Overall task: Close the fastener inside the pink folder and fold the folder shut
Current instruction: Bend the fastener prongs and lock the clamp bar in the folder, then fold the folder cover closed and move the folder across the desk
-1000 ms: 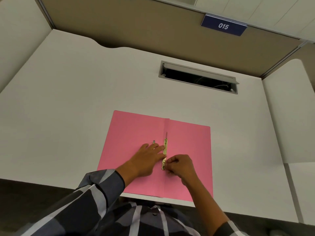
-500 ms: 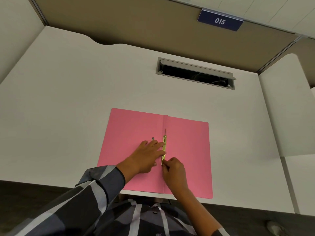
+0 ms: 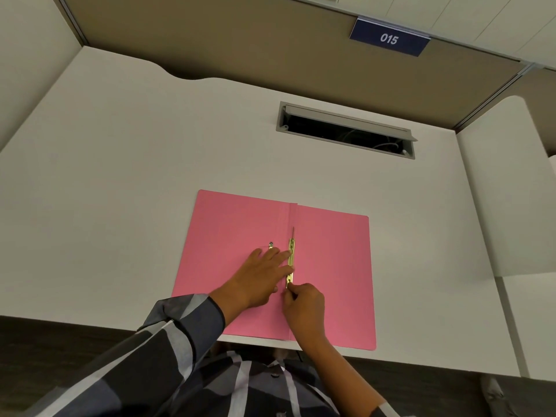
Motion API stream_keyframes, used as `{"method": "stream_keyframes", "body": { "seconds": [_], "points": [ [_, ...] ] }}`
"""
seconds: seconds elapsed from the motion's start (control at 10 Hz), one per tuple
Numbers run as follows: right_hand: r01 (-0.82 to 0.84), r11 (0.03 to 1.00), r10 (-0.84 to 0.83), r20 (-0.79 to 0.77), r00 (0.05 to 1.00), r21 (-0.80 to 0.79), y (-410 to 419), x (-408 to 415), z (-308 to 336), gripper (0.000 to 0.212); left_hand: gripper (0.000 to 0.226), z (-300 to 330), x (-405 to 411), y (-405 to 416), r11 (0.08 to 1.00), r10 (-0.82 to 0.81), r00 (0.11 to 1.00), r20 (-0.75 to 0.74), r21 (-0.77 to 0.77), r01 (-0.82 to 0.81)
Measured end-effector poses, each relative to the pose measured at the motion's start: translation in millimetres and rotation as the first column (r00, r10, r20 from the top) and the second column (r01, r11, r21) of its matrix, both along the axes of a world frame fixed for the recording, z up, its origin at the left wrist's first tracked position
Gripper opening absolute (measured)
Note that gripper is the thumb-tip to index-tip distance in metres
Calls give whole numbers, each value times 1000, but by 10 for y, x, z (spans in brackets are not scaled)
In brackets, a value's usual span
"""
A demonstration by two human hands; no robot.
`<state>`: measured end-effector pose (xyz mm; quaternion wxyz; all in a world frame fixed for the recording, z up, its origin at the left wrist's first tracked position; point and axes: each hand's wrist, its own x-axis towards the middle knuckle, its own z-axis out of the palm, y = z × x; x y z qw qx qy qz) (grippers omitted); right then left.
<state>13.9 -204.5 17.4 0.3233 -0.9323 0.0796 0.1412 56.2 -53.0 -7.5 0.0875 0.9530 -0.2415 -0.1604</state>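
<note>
The pink folder (image 3: 334, 266) lies open and flat on the white desk, its near edge at the desk's front edge. A brass fastener bar (image 3: 291, 260) runs along the centre crease, with a thin prong sticking out past its far end. My left hand (image 3: 258, 278) lies flat on the left leaf, fingers spread, fingertips touching the bar. My right hand (image 3: 304, 305) pinches the near end of the fastener with thumb and forefinger. A small metal piece (image 3: 271, 244) sits on the left leaf just beyond my left fingers.
The white desk (image 3: 150, 182) has an open grey cable slot (image 3: 346, 130) behind the folder. Beige partition walls stand at the back, with a blue "015" sign (image 3: 389, 39). A white side panel (image 3: 508, 191) rises at the right.
My right hand has slid nearer along the crease, from beside the bar to its near end. My left hand has stayed flat by the bar. The folder has not moved.
</note>
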Motion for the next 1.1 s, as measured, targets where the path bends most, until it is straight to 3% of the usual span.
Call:
{"method": "stream_keyframes", "body": {
  "seconds": [0.2,0.6,0.8,1.1],
  "points": [
    [5,998,-5,2,1000,-59,17,-70,-12,25,71,5,-6,-3,1000,1,1000,0,1,-1],
    [-269,948,273,4,962,-171,-86,-167,21,29,72,-1,-3,-9,1000,6,1000,10,0,-6],
    [-203,964,219,83,972,-171,-136,-153,-40,19,71,-3,-3,2,1000,9,1000,21,-10,-9],
    [22,998,-24,21,1000,54,-254,-155,-92,8,68,43,5,-2,999,14,1000,-21,-30,-15]
  ]
}}
